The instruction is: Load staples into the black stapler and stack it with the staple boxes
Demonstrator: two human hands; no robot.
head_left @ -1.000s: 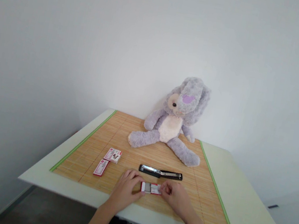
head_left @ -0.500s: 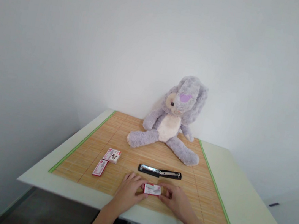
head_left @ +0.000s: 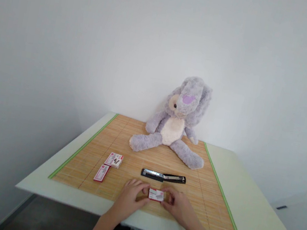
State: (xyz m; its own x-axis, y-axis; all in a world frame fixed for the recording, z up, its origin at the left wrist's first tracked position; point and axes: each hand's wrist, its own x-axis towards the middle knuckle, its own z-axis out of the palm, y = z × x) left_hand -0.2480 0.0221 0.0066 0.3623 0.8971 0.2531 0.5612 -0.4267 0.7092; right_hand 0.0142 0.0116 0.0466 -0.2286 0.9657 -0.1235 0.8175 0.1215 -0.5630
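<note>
A small red-and-white staple box (head_left: 156,195) lies between my hands near the front of the mat. My left hand (head_left: 131,198) has its thumb and fingertips at the box's left end. At the opposite end, my right hand (head_left: 179,207) pinches the box between thumb and index finger. Just beyond them a black stapler (head_left: 163,176) lies unfolded flat, its metal channel showing. Off to the left are more red-and-white boxes: one (head_left: 101,173) lies nearer me, and another (head_left: 114,160) with a stapler picture touches its far end. What the held box contains is hidden.
A grey plush rabbit (head_left: 172,130) sits at the back of the bamboo mat (head_left: 134,159), leaning towards the wall. The mat has green edges and covers much of the white table (head_left: 264,226). The table's front edge runs under my forearms.
The box between my hands looks slightly shorter, and its printed face looks different. My fingertips have come a little closer together. The stapler, rabbit and other boxes stay in place.
</note>
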